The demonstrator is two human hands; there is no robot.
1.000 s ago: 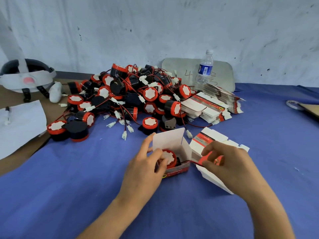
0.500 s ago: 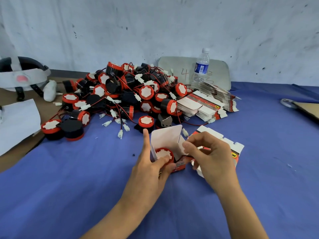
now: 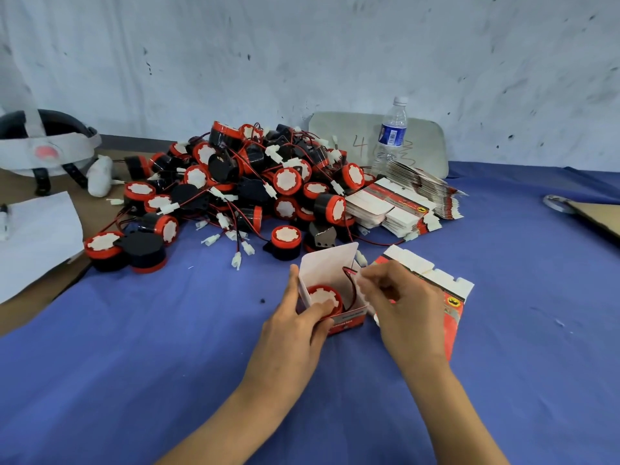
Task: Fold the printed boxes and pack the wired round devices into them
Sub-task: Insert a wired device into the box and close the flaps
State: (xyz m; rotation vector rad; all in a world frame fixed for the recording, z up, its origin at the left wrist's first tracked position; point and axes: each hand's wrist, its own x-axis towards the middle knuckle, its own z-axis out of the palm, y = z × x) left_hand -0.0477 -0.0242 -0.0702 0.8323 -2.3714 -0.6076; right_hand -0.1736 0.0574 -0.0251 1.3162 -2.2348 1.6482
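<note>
1. A small cardboard box point(image 3: 330, 263) stands open on the bench point(image 3: 167, 330), which is covered with a slightly creased blue cloth. The box is plain white inside and printed red on its front, with the rear flap upright.
2. A round device point(image 3: 322, 297) sits inside the box. It has a red plastic rim and a white cog-shaped label facing up.
3. The left hand point(image 3: 295, 325) grips the box, with the forefinger straight along the left wall and the thumb pressing on the device's rim.
4. A thin red-and-black wire point(image 3: 350, 286) loops up out of the box. The right hand point(image 3: 399, 303), its fingertips closed together, pinches the wire's upper end at the box's right wall.
5. Under the right hand lies a flattened box point(image 3: 432, 280), red and glossy, with white notched tabs.
6. Behind the box is a heap of devices point(image 3: 241, 182): black cylinders with red caps, their wires tangled and ending in white plugs.
7. Just to the right of the heap are stacked flat box blanks point(image 3: 396, 206), fanned out like cards.
8. A clear plastic water bottle point(image 3: 391, 135) stands behind the blanks, in front of a grey rounded board point(image 3: 426, 142) that leans on the scuffed wall.
9. At far left are a padded headset point(image 3: 43, 146) and a white paper sheet point(image 3: 33, 236).
</note>
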